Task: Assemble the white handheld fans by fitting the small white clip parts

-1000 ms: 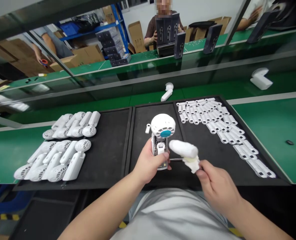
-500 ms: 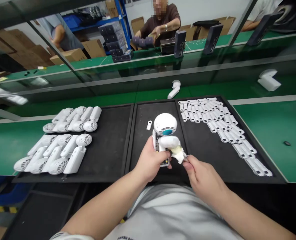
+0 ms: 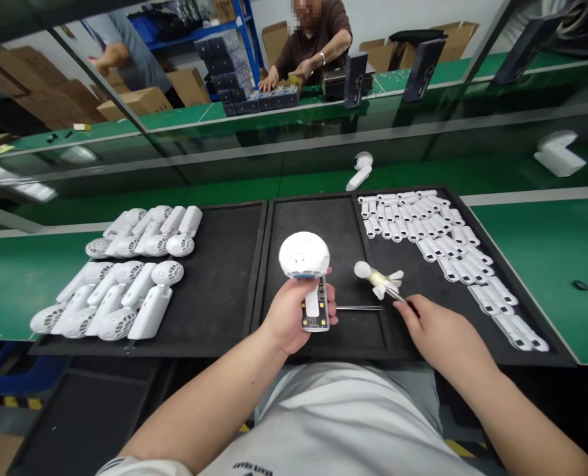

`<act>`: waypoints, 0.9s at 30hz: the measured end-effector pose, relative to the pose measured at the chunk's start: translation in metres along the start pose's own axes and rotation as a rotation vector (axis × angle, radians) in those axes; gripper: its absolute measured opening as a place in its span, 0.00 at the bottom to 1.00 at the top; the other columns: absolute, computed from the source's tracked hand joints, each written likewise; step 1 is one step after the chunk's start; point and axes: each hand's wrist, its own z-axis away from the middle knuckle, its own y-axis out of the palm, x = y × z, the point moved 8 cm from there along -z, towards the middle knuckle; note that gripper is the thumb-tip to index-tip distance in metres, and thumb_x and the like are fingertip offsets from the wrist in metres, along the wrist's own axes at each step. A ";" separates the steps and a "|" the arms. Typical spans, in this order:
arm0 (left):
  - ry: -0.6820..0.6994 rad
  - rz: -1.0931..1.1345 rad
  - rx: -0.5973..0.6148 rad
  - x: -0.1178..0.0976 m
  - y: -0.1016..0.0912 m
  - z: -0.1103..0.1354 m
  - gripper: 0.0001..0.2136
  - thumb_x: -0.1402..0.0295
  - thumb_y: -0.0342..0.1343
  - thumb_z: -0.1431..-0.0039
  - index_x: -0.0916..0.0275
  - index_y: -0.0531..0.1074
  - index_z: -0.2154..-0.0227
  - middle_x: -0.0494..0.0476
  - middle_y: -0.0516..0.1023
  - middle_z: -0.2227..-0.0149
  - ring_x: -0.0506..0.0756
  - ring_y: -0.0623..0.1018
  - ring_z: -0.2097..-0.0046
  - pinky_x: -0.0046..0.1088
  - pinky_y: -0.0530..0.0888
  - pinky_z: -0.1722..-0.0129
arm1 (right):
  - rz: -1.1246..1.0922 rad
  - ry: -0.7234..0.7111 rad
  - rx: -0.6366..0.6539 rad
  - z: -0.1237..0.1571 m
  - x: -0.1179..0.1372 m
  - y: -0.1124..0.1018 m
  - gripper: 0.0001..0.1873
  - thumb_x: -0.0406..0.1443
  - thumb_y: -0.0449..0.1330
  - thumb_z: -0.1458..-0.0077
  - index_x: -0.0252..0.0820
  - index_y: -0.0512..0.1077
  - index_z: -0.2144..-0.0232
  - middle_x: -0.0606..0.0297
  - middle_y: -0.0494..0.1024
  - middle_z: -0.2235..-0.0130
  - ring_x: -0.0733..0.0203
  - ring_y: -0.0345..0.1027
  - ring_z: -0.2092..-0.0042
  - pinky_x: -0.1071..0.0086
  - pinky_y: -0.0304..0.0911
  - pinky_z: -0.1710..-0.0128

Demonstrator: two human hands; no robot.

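My left hand [image 3: 294,316] grips a white handheld fan [image 3: 304,254], its round head upward. The handle's front is uncovered, showing a circuit board [image 3: 318,318] with a white strip along it. From beside my left fingers, thin metal prongs [image 3: 359,308] like tweezers point right; whether held or lying on the tray, I cannot tell. My right hand [image 3: 435,327] pinches a slim metal tool [image 3: 397,297] to the right of the fan. Around the tool is a yellow and white piece [image 3: 380,280] with a round white end and loose flaps, apart from the fan.
A black tray [image 3: 229,264] on the left bears several white fans [image 3: 120,274]. On the right tray [image 3: 472,330] lie rows of white strip-shaped covers [image 3: 417,221]. Another fan [image 3: 360,172] lies behind on the green belt. A co-worker [image 3: 318,39] handles dark boxes across a barrier.
My right hand has drawn the metal tool with its yellow and white piece rightward, away from the handle. The fan has shifted slightly left. The loose cover seen on the tray is out of sight.
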 end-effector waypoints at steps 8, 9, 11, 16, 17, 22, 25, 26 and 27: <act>-0.061 0.092 -0.128 -0.009 -0.016 -0.023 0.13 0.63 0.46 0.37 0.65 0.71 0.60 0.56 0.71 0.74 0.54 0.72 0.76 0.31 0.72 0.80 | -0.066 -0.143 -0.060 -0.016 0.022 0.001 0.14 0.40 0.51 0.33 0.39 0.75 0.57 0.56 0.78 0.58 0.51 0.73 0.57 0.64 0.64 0.61; -0.065 0.081 -0.140 -0.012 -0.018 -0.026 0.13 0.64 0.45 0.37 0.65 0.71 0.61 0.56 0.70 0.74 0.54 0.72 0.77 0.30 0.71 0.80 | -0.114 -0.162 -0.050 -0.018 0.025 0.000 0.15 0.39 0.51 0.33 0.39 0.75 0.55 0.56 0.78 0.57 0.51 0.73 0.56 0.64 0.64 0.58; -0.062 0.056 -0.161 -0.021 -0.022 -0.030 0.13 0.65 0.43 0.36 0.65 0.71 0.63 0.55 0.70 0.75 0.53 0.71 0.78 0.29 0.71 0.80 | -0.220 -0.164 -0.018 -0.022 0.025 -0.006 0.15 0.38 0.52 0.33 0.39 0.75 0.52 0.56 0.78 0.56 0.52 0.73 0.55 0.63 0.65 0.55; 0.001 -0.051 -0.330 -0.053 -0.046 -0.037 0.12 0.68 0.45 0.39 0.66 0.73 0.62 0.58 0.73 0.73 0.54 0.74 0.76 0.30 0.74 0.78 | -0.281 -0.059 -0.062 -0.028 0.000 -0.029 0.14 0.40 0.59 0.38 0.38 0.76 0.54 0.55 0.78 0.57 0.49 0.73 0.55 0.59 0.67 0.53; 0.012 -0.082 -0.358 -0.057 -0.050 -0.038 0.11 0.68 0.46 0.39 0.65 0.73 0.62 0.58 0.74 0.73 0.54 0.74 0.76 0.31 0.75 0.78 | -0.279 -0.049 -0.073 -0.027 -0.003 -0.032 0.15 0.41 0.60 0.38 0.38 0.75 0.54 0.55 0.78 0.58 0.50 0.73 0.55 0.60 0.67 0.53; -0.022 -0.277 -0.396 -0.038 -0.046 -0.037 0.09 0.69 0.53 0.42 0.64 0.73 0.61 0.55 0.74 0.74 0.54 0.74 0.76 0.29 0.75 0.78 | -0.352 -0.256 -0.381 -0.007 0.027 -0.057 0.26 0.46 0.60 0.38 0.39 0.67 0.42 0.50 0.71 0.46 0.50 0.65 0.44 0.56 0.64 0.44; -0.060 -0.502 -0.183 -0.003 -0.011 -0.031 0.11 0.64 0.60 0.45 0.65 0.71 0.62 0.55 0.75 0.74 0.54 0.74 0.77 0.29 0.74 0.78 | -0.392 -0.672 -0.713 0.022 0.073 -0.086 0.28 0.53 0.54 0.37 0.44 0.66 0.42 0.48 0.65 0.40 0.45 0.58 0.38 0.50 0.61 0.41; -0.067 -0.576 -0.073 0.008 0.004 -0.027 0.13 0.61 0.62 0.47 0.64 0.70 0.64 0.55 0.75 0.75 0.54 0.74 0.77 0.28 0.73 0.79 | -0.408 -0.746 -0.746 0.025 0.081 -0.093 0.27 0.53 0.52 0.35 0.44 0.67 0.43 0.48 0.66 0.41 0.46 0.58 0.38 0.51 0.62 0.42; -0.072 -0.637 0.041 0.018 0.019 -0.022 0.15 0.59 0.63 0.48 0.64 0.69 0.65 0.54 0.74 0.76 0.54 0.73 0.78 0.28 0.72 0.79 | -0.440 -0.761 -0.744 0.022 0.083 -0.100 0.25 0.51 0.51 0.34 0.42 0.68 0.44 0.49 0.68 0.43 0.47 0.61 0.40 0.53 0.63 0.43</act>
